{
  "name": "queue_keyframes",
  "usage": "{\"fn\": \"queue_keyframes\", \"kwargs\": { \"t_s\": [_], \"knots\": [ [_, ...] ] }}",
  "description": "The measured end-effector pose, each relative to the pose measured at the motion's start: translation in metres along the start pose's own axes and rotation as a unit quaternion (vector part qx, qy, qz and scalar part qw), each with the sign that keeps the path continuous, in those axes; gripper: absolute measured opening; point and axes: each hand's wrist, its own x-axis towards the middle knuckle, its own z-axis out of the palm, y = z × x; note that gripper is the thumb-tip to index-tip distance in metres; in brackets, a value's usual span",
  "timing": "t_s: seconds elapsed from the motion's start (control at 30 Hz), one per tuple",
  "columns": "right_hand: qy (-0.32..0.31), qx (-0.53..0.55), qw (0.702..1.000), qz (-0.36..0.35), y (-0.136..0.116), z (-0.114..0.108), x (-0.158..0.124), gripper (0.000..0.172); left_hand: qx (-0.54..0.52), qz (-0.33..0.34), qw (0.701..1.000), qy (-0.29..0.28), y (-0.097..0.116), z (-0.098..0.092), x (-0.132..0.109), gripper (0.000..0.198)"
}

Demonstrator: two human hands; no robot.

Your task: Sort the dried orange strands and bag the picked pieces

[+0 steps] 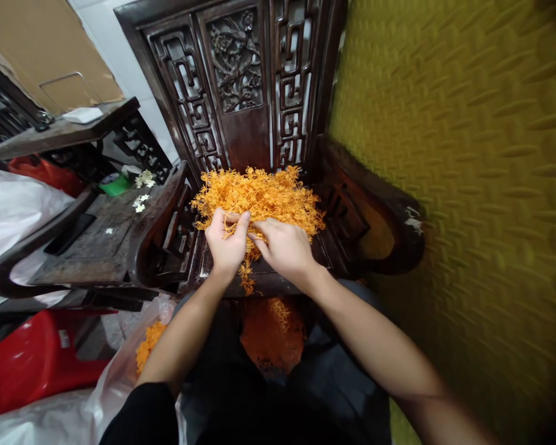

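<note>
A heap of small orange plastic flower sprigs (259,194) lies on the seat of a dark carved wooden chair (236,80). My left hand (227,238) is at the heap's near edge, fingers pinched on an orange sprig. My right hand (285,247) meets it from the right, its fingers curled on the same cluster. A short strand of orange sprigs (247,275) hangs below my hands. More orange pieces (273,330) rest in my lap on dark cloth.
A clear plastic bag (120,364) holding orange pieces sits at my left knee. A red plastic stool (37,358) is at the lower left. A second dark wooden chair (97,228) with white flowers (141,201) stands left. A yellow embossed floor (467,185) fills the right.
</note>
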Motion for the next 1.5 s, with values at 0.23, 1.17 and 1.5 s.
{"fn": "queue_keyframes", "kwargs": {
  "t_s": [0.23, 1.17, 1.5],
  "knots": [
    [-0.089, 0.049, 0.994, 0.045, 0.003, 0.000, 0.001, 0.045, 0.008, 0.017, 1.000, 0.001, 0.002, 0.000, -0.003, 0.030],
    [0.325, 0.499, 0.785, 0.171, 0.058, -0.010, 0.005, 0.004, -0.066, -0.113, 0.988, 0.081, -0.028, -0.031, 0.037, 0.039],
    [0.172, 0.654, 0.708, 0.203, 0.043, 0.002, 0.004, 0.018, -0.393, -0.366, 0.842, -0.053, -0.038, -0.040, 0.049, 0.039]
  ]
}}
